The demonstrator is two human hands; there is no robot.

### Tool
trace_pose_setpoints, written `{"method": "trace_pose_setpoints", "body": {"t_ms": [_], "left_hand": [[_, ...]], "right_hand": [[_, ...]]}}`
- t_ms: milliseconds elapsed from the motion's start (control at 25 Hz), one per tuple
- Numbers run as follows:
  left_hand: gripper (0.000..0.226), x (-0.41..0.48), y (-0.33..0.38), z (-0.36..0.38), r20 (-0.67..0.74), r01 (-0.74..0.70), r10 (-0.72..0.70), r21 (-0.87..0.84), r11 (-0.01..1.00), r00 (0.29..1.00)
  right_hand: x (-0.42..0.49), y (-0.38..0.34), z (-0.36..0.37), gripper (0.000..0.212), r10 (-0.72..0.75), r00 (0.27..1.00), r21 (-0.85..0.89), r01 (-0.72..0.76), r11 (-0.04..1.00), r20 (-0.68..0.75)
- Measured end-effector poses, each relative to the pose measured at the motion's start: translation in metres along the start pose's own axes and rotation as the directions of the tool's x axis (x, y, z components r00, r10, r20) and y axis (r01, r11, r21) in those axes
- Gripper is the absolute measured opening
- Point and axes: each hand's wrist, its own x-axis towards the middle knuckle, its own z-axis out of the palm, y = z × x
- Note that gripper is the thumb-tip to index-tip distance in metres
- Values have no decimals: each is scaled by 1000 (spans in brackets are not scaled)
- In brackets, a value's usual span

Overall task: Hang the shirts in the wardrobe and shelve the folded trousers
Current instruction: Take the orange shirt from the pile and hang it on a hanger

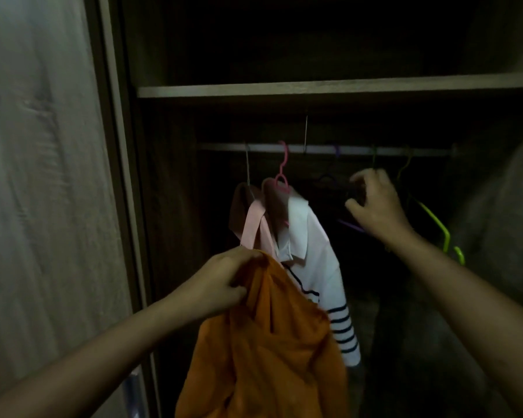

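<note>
1. Your left hand (pixel 224 285) grips the bunched top of the orange shirt (pixel 272 357), with fingers and thumb curled into the cloth. The rest of the shirt hangs below the hand and a little to its right.
2. Just beyond that hand, a pink shirt (pixel 254 227) and a white striped shirt (pixel 314 254) hang side by side, the white one on a pink hanger (pixel 283 176). The orange cloth overlaps the white shirt's lower front.
3. Your right hand (pixel 375 206) is raised well apart from the left, up and to its right. Its fingers curl where a purple hanger (pixel 351 226) hangs, and one hanger arm shows beneath the hand. It is too dark to tell whether you grip it.
4. Just right of that hand hangs a green hanger (pixel 435 224).
5. Above both hands runs the rail (pixel 314 149), and higher still a shelf (pixel 314 87).
</note>
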Motion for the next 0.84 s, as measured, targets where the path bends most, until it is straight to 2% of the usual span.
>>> {"method": "trace_pose_setpoints", "body": {"t_ms": [80,120,160,200,280,320,400,520,680,840], "left_hand": [[63,-3,0,-1,33,46,-44,-53,998,998],[64,-5,-1,-3,40,57,-54,-94,994,998],[64,-7,-3,-6,43,63,-57,-135,989,997],[64,-9,-3,-9,50,71,-64,-165,984,997],[65,-12,-6,-14,67,99,-87,-207,973,994],[65,-13,-8,-16,68,118,-105,-232,966,992],[65,-15,-9,-20,52,156,-147,-301,941,988],[64,-14,-5,-24,23,194,-201,-386,902,979],[65,-7,2,-29,28,239,-256,-463,853,966],[64,1,10,-20,68,283,-285,-473,834,956]], "right_hand": [[19,8,13,45,164,982,-194,-143,970,94],[26,13,22,43,273,950,-208,-239,948,154],[31,19,32,39,360,906,-166,-329,930,222],[33,24,40,34,411,869,-46,-415,908,277],[39,30,53,27,480,833,284,-547,787,276],[43,32,57,24,507,835,372,-550,748,214],[37,30,61,21,531,843,401,-517,756,86],[-13,32,65,11,484,874,467,-439,768,26],[-82,52,68,6,359,932,445,-342,828,49],[-114,37,34,18,199,970,571,-241,785,137]]}}
